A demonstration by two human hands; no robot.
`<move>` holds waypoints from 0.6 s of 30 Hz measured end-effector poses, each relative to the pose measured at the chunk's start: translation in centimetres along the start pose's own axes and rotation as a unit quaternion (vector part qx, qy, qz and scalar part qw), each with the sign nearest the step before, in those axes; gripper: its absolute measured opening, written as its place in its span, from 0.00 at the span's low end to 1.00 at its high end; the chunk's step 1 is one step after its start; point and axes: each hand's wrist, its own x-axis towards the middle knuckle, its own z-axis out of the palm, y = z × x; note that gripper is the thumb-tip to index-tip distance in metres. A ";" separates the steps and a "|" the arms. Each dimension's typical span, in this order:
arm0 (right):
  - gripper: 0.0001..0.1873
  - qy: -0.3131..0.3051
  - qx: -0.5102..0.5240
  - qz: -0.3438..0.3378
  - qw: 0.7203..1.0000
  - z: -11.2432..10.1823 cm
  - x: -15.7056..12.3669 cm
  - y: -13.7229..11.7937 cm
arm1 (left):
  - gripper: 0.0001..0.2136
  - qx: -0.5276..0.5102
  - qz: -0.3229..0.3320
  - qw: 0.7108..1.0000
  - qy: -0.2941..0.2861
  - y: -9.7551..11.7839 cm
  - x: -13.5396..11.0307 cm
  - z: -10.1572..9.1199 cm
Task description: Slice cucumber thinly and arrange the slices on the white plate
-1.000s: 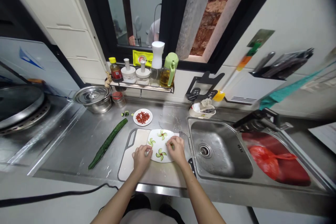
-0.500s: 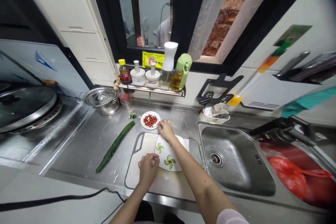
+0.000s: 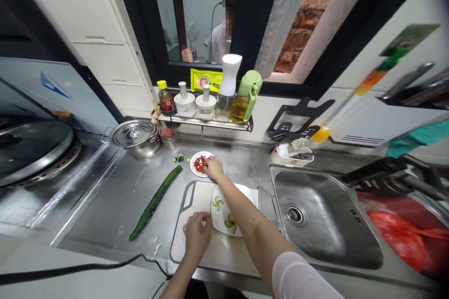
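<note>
My right hand (image 3: 214,168) is over the right side of a small white dish (image 3: 192,170). Its fingers are pinched down among small red goji berries (image 3: 199,163); whatever sits between the fingertips is hidden. My left hand (image 3: 197,231) has curled fingers, thumb and index close together, by the left edge of a white plate (image 3: 218,222). Whether it holds anything small does not show. On the plate are pinwheels of green cucumber slices (image 3: 217,203), partly covered by my right forearm. Under the plate lies a white cutting board (image 3: 201,191) with a grey rim.
A whole cucumber (image 3: 156,203) lies left of the board, with cucumber scraps (image 3: 180,158) behind it. A lidded steel pot (image 3: 136,138) stands at the back left. The sink (image 3: 326,215) is on the right. A seasoning rack (image 3: 210,122) hangs below the window, where a person shows.
My right hand has shifted from the dish's right side onto the goji berries. My left hand stays by the plate's left edge. The view has shifted slightly.
</note>
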 end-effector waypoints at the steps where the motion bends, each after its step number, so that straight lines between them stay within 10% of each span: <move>1: 0.10 -0.003 -0.003 0.001 1.000 0.2 0.2 0.0 | 0.09 -0.001 -0.001 1.000 0.001 0.0 0.0 0.0; 18: 0.09 0.005 0.020 0.035 0.999 1.0 1.0 -0.1 | 0.09 -0.002 -0.008 1.000 0.013 -0.7 -0.1 -0.3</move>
